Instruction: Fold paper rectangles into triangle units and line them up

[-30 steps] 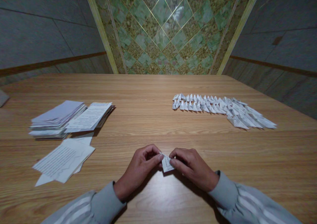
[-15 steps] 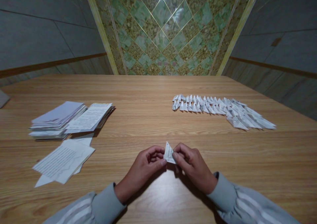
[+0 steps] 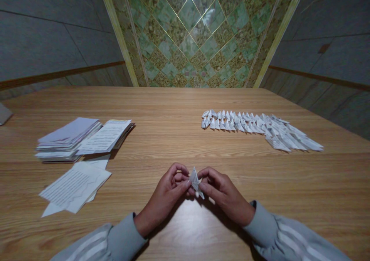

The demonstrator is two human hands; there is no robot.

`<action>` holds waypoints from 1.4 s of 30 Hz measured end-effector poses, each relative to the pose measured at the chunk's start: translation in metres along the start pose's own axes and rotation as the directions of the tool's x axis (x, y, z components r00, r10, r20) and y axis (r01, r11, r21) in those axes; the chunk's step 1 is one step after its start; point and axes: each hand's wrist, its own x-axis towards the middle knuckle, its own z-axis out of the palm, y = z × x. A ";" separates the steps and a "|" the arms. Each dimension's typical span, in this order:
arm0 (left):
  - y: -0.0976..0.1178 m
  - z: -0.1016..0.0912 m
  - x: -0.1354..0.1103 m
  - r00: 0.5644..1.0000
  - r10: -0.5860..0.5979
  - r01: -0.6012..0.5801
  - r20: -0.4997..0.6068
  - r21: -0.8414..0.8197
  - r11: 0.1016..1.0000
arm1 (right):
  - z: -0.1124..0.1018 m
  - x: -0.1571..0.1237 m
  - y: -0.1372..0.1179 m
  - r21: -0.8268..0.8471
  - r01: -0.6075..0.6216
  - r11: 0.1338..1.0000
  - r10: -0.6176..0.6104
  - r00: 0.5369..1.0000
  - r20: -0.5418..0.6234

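Note:
A small folded paper piece, white with a pointed top, is held just above the table between my two hands. My left hand pinches its left side between thumb and fingers. From the right, my right hand grips the other side with thumb and forefinger. The piece is turned edge-on, and its lower tip points down to the right. Fingers cover part of both sides, so its full shape is hidden.
Stacks of paper sheets and a printed bundle lie at the left. In front of them are loose printed sheets. Rows of folded paper pieces stand at the right on the wooden table.
The paper piece has turned from showing a flat printed triangular face to a narrower, edge-on view with a tip pointing down. My left fingers have shifted slightly; both hands stay in about the same place.

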 end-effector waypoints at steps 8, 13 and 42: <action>0.005 0.003 -0.002 1.000 -0.004 0.003 0.021 0.031 1.000 | 0.002 0.002 0.006 0.102 -0.048 0.994 0.048 0.999 0.007; 0.002 0.006 -0.004 0.999 -0.036 0.036 0.029 -0.003 0.999 | 0.002 0.001 0.004 0.075 -0.072 0.995 0.072 0.997 -0.004; 0.003 0.010 -0.007 1.000 -0.010 0.008 0.015 0.125 0.992 | 0.004 0.000 0.000 -0.150 -0.041 0.988 0.033 0.998 -0.055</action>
